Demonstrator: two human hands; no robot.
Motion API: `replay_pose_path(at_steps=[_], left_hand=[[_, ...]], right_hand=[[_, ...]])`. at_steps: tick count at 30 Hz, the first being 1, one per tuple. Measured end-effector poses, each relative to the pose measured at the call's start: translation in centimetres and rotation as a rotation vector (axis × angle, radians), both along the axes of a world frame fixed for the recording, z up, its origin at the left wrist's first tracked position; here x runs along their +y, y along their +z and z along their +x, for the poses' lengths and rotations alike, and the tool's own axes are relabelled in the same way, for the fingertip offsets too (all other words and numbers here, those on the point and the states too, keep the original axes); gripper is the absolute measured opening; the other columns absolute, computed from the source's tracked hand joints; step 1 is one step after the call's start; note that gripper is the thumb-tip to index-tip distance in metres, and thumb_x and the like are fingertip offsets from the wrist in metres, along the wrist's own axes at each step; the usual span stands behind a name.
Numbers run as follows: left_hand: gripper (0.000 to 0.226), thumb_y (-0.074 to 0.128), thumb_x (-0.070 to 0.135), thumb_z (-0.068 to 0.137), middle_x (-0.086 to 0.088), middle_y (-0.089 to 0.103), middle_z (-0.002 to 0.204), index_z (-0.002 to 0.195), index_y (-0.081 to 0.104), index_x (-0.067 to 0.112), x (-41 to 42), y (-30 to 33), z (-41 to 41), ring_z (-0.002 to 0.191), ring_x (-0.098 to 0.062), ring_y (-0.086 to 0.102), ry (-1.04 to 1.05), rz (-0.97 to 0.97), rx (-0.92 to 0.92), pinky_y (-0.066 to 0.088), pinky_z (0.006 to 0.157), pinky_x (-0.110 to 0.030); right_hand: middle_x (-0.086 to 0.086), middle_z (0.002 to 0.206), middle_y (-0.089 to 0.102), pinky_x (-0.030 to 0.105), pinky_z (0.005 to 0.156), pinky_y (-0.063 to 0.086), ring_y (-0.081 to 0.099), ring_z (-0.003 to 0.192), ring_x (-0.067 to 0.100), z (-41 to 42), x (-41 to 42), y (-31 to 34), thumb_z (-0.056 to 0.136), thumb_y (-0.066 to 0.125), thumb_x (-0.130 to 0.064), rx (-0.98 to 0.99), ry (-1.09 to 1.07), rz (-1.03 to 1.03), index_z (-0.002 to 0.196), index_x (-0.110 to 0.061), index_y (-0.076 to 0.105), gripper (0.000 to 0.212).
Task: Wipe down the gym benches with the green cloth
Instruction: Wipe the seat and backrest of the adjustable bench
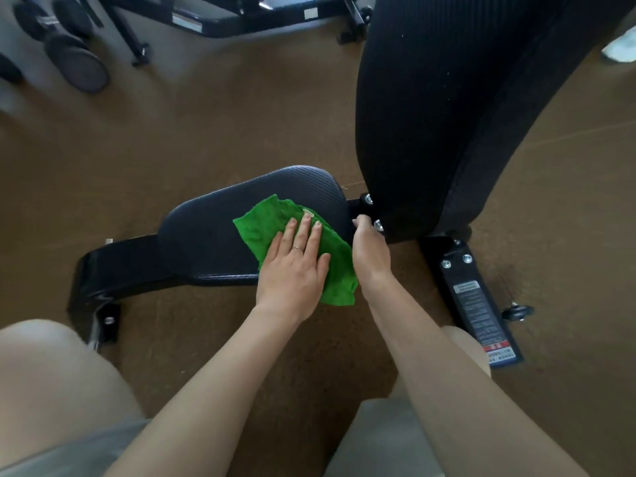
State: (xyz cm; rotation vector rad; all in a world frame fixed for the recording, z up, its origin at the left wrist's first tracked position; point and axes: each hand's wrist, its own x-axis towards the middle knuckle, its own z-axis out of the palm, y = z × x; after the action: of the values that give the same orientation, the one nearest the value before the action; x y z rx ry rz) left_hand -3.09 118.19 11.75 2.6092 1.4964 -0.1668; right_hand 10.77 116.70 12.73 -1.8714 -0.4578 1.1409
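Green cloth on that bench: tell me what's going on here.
A person is wiping a gym bench. The left hand presses flat on the green cloth, which lies spread over the near end of the seat pad. The right hand curls over the seat pad's edge by the hinge bracket, below the raised back pad. Dumbbells and another bench frame sit on the floor behind.

Both forearms are bare from the wrists back to the bottom edge of the view, with no sleeves showing. The left hand (pixel 292 270) wears a thin, plain band ring (pixel 298 248) on one of its middle fingers, with pale, short nails beyond the ring. The right hand (pixel 370 249), just beside the ring hand, carries no visible jewellery. Below the hands, light grey shorts (pixel 375 438) cover the thighs, and the knees are bare.
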Motion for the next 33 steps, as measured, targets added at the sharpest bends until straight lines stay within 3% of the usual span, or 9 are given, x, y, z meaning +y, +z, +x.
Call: replay_pose_path(at_steps=[4,9,13,17,19,22,26,30,33], left_hand=[[0.066,0.011,0.051,0.109,0.003,-0.012,0.173,0.166,-0.004,0.022,2.2,0.3,2.3,0.159,-0.016,-0.014,0.017,-0.051,-0.001,-0.005,0.130,-0.038],[0.069,0.015,0.056,0.107,0.004,-0.009,0.174,0.167,-0.001,0.024,6.0,0.1,5.3,0.160,-0.016,-0.012,-0.019,-0.092,-0.006,-0.002,0.130,-0.040],[0.067,0.017,0.056,0.108,0.006,-0.008,0.174,0.167,0.001,0.027,9.1,0.2,6.5,0.160,-0.015,-0.010,-0.073,-0.122,-0.013,-0.001,0.130,-0.040],[0.067,0.017,0.057,0.108,0.009,-0.010,0.174,0.167,0.000,0.029,8.3,0.7,3.5,0.160,-0.012,-0.011,-0.042,-0.138,-0.064,-0.002,0.130,-0.038],[0.066,0.017,0.057,0.108,0.011,-0.011,0.173,0.166,0.000,0.032,7.3,1.0,0.0,0.159,-0.010,-0.011,0.038,-0.123,-0.088,-0.002,0.130,-0.037],[0.065,0.018,0.056,0.108,0.013,-0.009,0.173,0.166,0.001,0.033,7.1,1.5,-4.2,0.159,-0.010,-0.009,0.168,-0.096,-0.061,-0.003,0.130,-0.035],[0.064,0.018,0.055,0.109,0.007,-0.002,0.174,0.167,0.006,0.030,11.2,1.1,-4.2,0.160,-0.014,-0.004,0.262,-0.072,-0.048,-0.001,0.130,-0.037],[0.064,0.021,0.054,0.109,-0.003,0.022,0.172,0.166,0.017,0.024,15.7,1.1,-3.0,0.159,-0.022,0.014,0.304,-0.090,-0.048,0.005,0.129,-0.040],[0.064,0.022,0.054,0.109,-0.001,0.015,0.173,0.166,0.016,0.027,12.9,1.4,-5.3,0.160,-0.021,0.007,0.281,-0.065,-0.077,0.001,0.130,-0.039]], right_hand=[[-0.004,0.100,0.059,0.041,0.094,0.046,0.056,0.089,0.011,0.8,-0.1,-0.6,0.108,0.027,-0.040,0.014,0.041,-0.008,0.098,-0.029,0.057,0.033],[0.005,0.102,0.068,0.036,0.082,0.049,0.064,0.095,0.021,1.4,0.7,-0.6,0.107,0.029,-0.039,0.105,-0.039,-0.021,0.099,-0.024,0.067,0.042],[0.010,0.113,0.069,0.048,0.103,0.048,0.064,0.106,0.025,1.2,1.7,0.8,0.091,0.029,-0.049,0.064,-0.004,-0.007,0.112,-0.017,0.067,0.053],[0.014,0.114,0.067,0.053,0.108,0.045,0.062,0.110,0.030,1.0,2.2,0.4,0.087,0.029,-0.048,0.017,-0.002,-0.007,0.113,-0.014,0.065,0.056],[0.016,0.133,0.059,0.045,0.109,0.039,0.053,0.126,0.032,0.5,2.4,0.4,0.104,0.028,-0.042,-0.122,0.083,-0.008,0.130,-0.011,0.058,0.051],[0.017,0.162,0.032,0.047,0.119,0.028,0.033,0.148,0.031,-1.8,3.3,-0.2,0.108,0.024,-0.051,-0.407,0.283,-0.042,0.163,-0.018,0.025,0.063],[0.024,0.161,0.025,0.054,0.114,0.034,0.035,0.143,0.040,-4.4,4.2,-1.5,0.105,0.018,-0.059,-0.773,0.389,-0.169,0.165,-0.027,0.011,0.068],[0.021,0.158,0.031,0.052,0.109,0.039,0.040,0.138,0.038,-4.0,4.2,-2.2,0.106,0.020,-0.057,-0.818,0.354,-0.164,0.164,-0.031,0.014,0.065],[0.022,0.154,0.036,0.050,0.104,0.042,0.043,0.134,0.037,-4.3,4.2,-2.1,0.107,0.021,-0.054,-0.895,0.325,-0.146,0.164,-0.030,0.018,0.062]])
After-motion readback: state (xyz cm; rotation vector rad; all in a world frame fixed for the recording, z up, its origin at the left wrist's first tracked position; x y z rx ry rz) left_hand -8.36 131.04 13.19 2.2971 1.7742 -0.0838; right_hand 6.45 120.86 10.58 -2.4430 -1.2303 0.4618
